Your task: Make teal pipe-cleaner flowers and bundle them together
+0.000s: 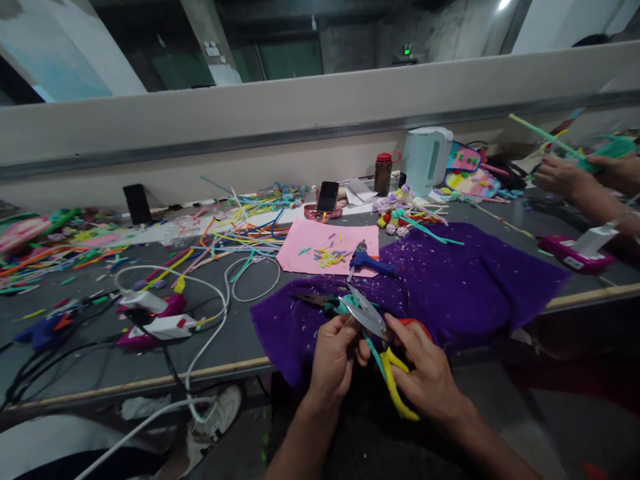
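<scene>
Purple cloth (463,283) backs scissors (370,319) gripped in the right hand (425,367) (blades apart), beside the left hand (333,357) pinching a green stem (373,349).

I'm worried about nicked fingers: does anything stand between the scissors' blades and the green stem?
Nothing visible: the scissors and green stem overlap in this view. The fingertips of the left hand are close beside the blades; whether they touch, I cannot tell.

Right hand (425,370) hides part of the handles (395,390) of the scissors (369,316); blades cover some of the green stem (374,350). Far right, a co-worker's hands (563,175) blurred, forearms (590,200) partly beyond my view. Scraps (331,257) on the pink sheet (295,243) too small to count.
</scene>
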Demonstrator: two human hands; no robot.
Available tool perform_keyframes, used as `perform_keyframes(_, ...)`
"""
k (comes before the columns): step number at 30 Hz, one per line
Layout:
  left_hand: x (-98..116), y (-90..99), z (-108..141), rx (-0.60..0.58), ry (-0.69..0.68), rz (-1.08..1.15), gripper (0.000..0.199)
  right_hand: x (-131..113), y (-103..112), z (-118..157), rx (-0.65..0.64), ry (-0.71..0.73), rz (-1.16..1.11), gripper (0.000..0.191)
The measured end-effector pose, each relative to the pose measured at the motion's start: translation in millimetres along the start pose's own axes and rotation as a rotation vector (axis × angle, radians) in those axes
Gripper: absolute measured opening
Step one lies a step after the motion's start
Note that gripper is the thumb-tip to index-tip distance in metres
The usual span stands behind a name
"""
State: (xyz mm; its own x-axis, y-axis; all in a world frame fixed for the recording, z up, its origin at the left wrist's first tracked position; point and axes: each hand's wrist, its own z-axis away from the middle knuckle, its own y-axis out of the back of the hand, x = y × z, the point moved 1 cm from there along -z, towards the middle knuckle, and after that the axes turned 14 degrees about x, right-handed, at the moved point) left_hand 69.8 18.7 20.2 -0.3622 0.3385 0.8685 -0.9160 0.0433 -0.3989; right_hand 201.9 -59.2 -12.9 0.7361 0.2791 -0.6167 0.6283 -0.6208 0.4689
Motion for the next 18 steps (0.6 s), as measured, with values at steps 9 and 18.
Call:
perform_keyframes(9, -4.6, 2.4, -0.6, -0.001, -0.009, 0.028, 0.021, 1.1, -1.2, 0.0, -0.025, -0.006, 0.011, 0.068)
perform_keyframes(18, -6.2, 4.9, -0.1, -0.005, -0.049, 0.014, 0.018, 0.9, 0.9, -0.9, -0.038, 0.015, 0.017, 0.064)
